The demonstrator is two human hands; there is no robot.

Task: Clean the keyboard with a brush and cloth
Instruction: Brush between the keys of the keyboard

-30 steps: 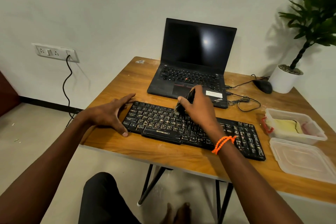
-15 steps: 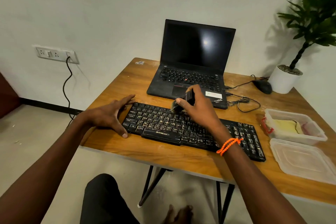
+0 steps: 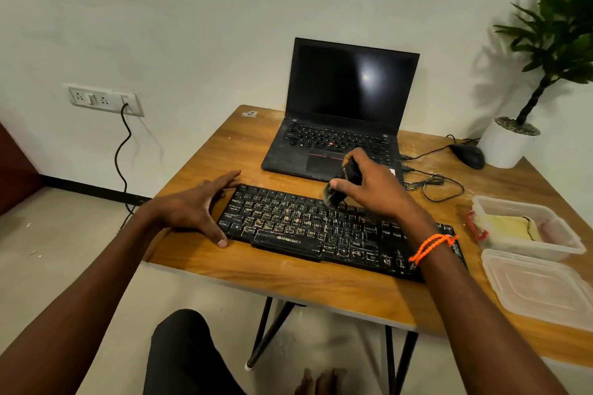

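Head view: right hand (image 3: 375, 189) curled around a dark brush (image 3: 340, 184), bristles down on the keyboard's (image 3: 321, 231) upper key rows at the table's (image 3: 288, 279) front. Left hand (image 3: 195, 208) splayed, fingers straight, bracing the keyboard's left end. Brush handle mostly hidden by fingers; cloth not clearly identifiable.

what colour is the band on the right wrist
Bright orange: a beaded wristband, seen in the head view, the only one.

One view only: the head camera sat high and close, looking forward and down across the counter (image 3: 321, 292). Both forearms ran in from the bottom corners, the wall filled the upper frame, and wide-angle bending curved the edges.
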